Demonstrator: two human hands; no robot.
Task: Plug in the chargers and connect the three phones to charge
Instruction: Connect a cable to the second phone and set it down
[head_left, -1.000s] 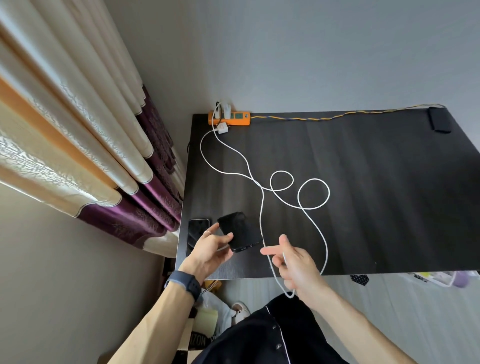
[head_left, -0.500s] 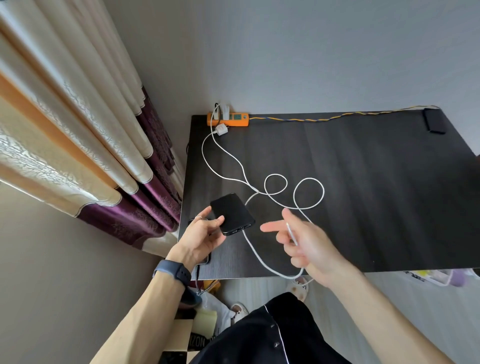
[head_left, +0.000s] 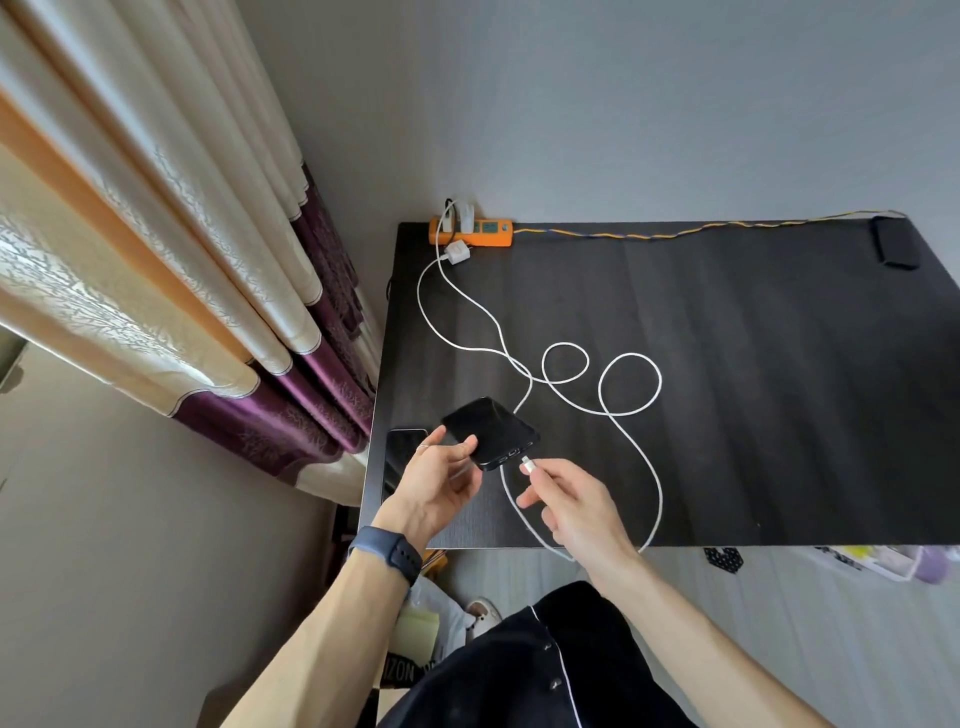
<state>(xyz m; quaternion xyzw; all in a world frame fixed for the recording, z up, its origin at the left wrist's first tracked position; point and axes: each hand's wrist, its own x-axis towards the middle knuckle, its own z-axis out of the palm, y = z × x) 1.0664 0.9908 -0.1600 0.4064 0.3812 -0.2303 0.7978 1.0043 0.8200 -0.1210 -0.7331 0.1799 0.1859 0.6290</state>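
Both hands grasp: left hand (head_left: 441, 486) phone (head_left: 488, 428), right hand (head_left: 576, 509) plug (head_left: 528, 464), now beside its port.

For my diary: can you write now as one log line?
left hand: holds black phone | right hand: pinches cable plug | status: plug beside phone, not inserted

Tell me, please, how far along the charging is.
Done: chargers stand in the strip. In hand: the left hand holds a phone; the right hand holds a connector just short of its port. Left: plugging that in, then the second phone beside it and the likely third phone, far corner.
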